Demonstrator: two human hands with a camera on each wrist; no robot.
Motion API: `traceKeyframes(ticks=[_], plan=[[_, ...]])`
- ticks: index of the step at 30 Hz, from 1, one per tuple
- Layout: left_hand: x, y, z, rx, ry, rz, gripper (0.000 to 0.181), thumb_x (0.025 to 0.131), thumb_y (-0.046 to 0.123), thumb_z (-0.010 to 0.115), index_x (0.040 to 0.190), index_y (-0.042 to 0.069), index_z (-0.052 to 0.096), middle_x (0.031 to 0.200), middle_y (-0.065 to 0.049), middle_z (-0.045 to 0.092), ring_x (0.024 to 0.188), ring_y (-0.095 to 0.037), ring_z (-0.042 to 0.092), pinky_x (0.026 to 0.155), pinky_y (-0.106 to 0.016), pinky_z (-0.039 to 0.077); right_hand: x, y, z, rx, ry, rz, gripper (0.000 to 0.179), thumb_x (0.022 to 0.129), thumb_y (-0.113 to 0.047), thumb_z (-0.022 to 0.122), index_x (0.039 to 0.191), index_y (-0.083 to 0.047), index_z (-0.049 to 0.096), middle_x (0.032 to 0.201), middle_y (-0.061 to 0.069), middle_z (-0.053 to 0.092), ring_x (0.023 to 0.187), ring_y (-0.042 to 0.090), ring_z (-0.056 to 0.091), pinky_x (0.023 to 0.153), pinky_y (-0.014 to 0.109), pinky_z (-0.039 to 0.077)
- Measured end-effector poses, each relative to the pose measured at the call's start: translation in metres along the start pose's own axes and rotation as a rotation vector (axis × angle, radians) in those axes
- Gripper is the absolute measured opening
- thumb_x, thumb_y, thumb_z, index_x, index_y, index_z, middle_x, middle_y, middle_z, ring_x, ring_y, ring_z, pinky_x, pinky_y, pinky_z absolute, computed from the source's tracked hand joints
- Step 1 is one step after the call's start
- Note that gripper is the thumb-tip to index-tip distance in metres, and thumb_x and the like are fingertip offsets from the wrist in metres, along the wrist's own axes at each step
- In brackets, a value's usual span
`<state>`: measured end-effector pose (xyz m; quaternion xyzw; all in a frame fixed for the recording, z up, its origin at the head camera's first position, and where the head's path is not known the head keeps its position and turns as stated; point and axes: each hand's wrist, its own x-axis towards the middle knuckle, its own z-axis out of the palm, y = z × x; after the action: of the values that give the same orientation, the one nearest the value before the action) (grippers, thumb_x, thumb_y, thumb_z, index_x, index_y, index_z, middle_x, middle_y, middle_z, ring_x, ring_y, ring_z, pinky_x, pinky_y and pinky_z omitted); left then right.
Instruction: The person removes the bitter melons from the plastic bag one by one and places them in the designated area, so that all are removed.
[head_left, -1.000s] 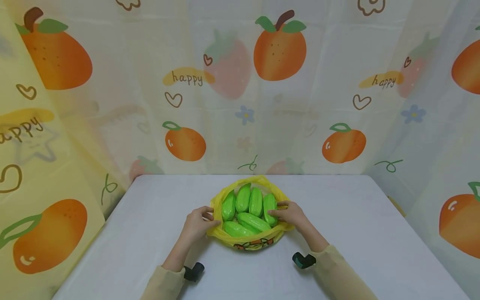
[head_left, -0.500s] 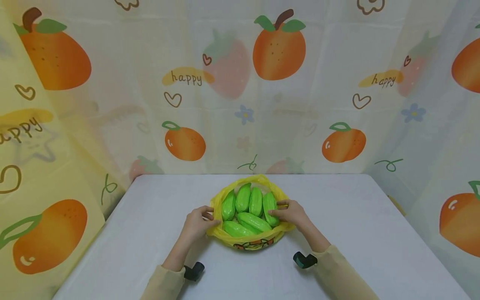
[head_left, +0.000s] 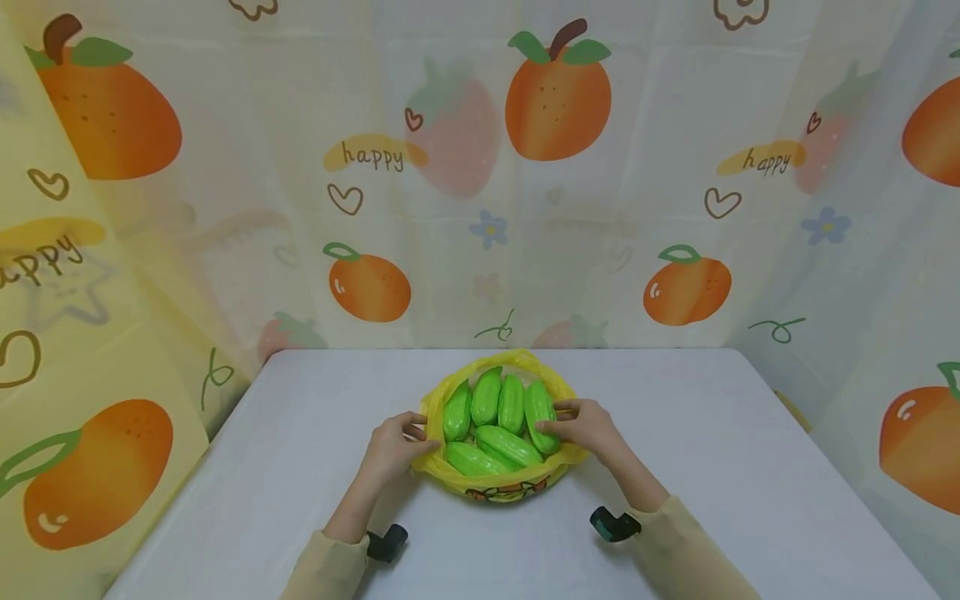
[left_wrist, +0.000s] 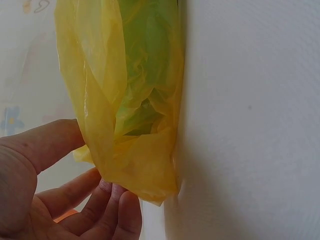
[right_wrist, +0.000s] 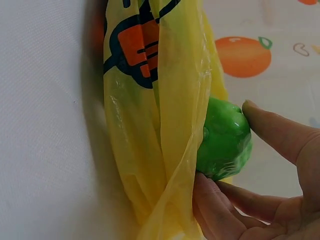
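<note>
A yellow plastic bag stands with its mouth spread wide, its rim rolled outward and an orange-and-black print on its front. Inside lie several glossy green, elongated vegetables, some side by side at the back, others slanting across the front. My left hand pinches the bag's left rim; in the left wrist view the thumb is on one side of the yellow film and the fingers are on the other. My right hand grips the rightmost green vegetable between thumb and fingers, at the bag's right rim, its lower part hidden by the bag.
A white-covered table carries the bag near its far middle. Right behind the table hangs a fruit-printed curtain, with further curtain panels along both sides. A dark wrist camera sits by each sleeve.
The green vegetable in my right hand has tilted a little, its far end shifting slightly left. My right wrist has turned slightly outward. My left hand stays at the bag's rim.
</note>
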<state>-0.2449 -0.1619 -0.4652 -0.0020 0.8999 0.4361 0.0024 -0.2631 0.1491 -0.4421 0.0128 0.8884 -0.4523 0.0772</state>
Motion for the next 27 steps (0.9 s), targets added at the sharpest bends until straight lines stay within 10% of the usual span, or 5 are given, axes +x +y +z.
traceKeyframes(ticks=[27], plan=[[0.001,0.001,0.0,0.0,0.006,-0.004,0.045,0.075,0.018,0.079,0.114,0.003,0.064,0.087,-0.006,0.066,0.082,-0.02,0.064,0.063,-0.029,0.052,-0.009,-0.009,-0.03,-0.015,0.033,-0.025,0.071,0.078,-0.043,0.075,0.131,-0.001,0.054,0.118,0.019,0.064,0.109,0.032,0.06,0.087,0.043,0.051]])
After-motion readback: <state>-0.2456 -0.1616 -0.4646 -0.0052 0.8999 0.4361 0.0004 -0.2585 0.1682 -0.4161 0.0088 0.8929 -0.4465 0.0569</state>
